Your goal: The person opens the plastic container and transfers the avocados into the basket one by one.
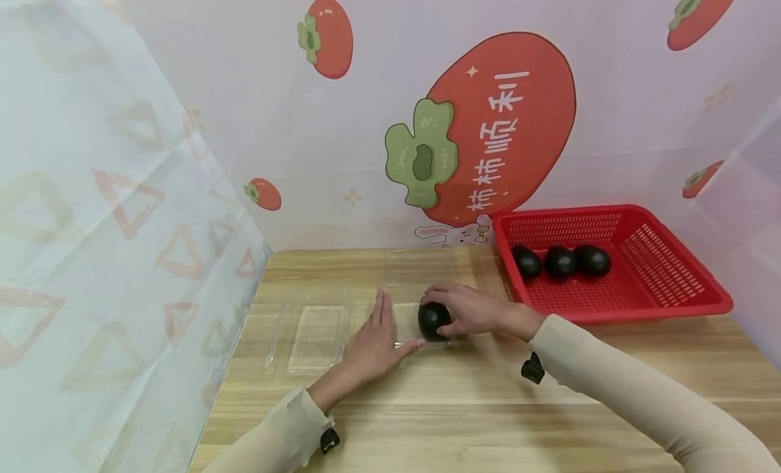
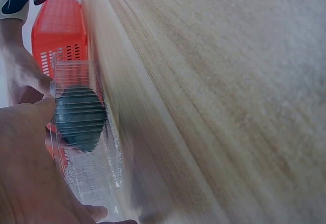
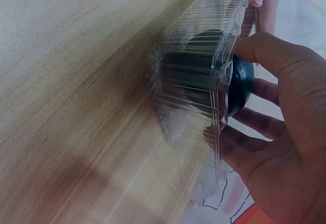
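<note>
My right hand (image 1: 468, 310) holds a dark, egg-shaped fruit that looks like an avocado (image 1: 433, 322), its fingers and thumb curled round the sides. The avocado sits partly down inside a clear ribbed plastic box (image 3: 196, 89), seen through the wall in both wrist views. Along the left side of that box lies my left hand (image 1: 373, 350), with straight fingers pointing away and the thumb stretched out along the near rim. The box's clear lid (image 1: 419, 264) lies flipped back behind it.
A second clear plastic box (image 1: 317, 339) stands on the wooden table (image 1: 427, 419) to the left. At the back right, a red basket (image 1: 634, 316) holds three more dark avocados (image 1: 560, 262). A printed sheet (image 1: 342, 120) forms the wall behind the table.
</note>
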A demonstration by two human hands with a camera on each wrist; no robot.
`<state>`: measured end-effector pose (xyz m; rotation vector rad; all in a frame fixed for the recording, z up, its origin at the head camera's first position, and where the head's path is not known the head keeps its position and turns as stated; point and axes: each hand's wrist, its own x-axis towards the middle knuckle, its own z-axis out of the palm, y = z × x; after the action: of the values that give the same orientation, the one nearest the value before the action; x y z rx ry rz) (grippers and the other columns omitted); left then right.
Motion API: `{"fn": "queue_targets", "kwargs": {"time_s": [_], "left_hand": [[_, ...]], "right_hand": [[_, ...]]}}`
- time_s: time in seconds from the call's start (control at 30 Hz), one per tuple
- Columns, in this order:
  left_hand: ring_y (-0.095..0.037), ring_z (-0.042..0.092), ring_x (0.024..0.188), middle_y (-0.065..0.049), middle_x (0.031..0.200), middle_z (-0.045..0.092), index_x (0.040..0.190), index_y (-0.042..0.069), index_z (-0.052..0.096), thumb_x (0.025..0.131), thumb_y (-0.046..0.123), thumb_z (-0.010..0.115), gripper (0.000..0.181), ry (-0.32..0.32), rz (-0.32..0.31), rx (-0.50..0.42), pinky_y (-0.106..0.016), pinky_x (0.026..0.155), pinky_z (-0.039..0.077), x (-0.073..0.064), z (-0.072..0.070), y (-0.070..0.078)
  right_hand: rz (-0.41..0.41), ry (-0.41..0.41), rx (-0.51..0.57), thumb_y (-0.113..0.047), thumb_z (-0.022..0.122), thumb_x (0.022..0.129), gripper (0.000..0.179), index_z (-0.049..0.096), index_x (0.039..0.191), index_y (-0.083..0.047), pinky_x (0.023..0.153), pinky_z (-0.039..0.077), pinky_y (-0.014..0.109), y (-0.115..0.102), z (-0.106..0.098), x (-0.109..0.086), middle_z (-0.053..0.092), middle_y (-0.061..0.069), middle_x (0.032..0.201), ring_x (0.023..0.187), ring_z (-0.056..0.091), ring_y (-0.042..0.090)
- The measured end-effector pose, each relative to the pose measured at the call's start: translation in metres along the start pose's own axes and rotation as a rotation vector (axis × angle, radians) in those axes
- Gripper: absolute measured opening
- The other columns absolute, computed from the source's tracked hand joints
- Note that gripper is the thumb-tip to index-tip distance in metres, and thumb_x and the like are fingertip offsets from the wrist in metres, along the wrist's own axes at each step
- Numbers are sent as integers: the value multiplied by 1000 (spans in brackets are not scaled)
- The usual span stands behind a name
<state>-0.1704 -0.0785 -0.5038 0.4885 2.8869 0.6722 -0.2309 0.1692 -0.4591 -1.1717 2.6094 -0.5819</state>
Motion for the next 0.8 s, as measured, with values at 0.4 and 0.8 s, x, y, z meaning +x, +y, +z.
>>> {"fn": "queue_targets", "kwargs": {"time_s": [0.4,0.8], "left_hand": [[-38,26,159,-21,177,-3,168,-2,0,97,73,58,119,-13,-7,-2,-52,119,42,0,0,1],[-38,24,159,-20,177,-2,169,-1,1,96,74,59,120,-2,-10,-14,-53,118,42,0,1,0]], "right_hand": [[38,-14,-9,-30,89,88,68,60,145,-5,106,53,55,-3,4,3,55,16,149,131,59,35],[32,-38,-1,-28,91,86,72,59,147,-6,106,53,56,-3,7,7,55,15,147,126,61,34]]}}
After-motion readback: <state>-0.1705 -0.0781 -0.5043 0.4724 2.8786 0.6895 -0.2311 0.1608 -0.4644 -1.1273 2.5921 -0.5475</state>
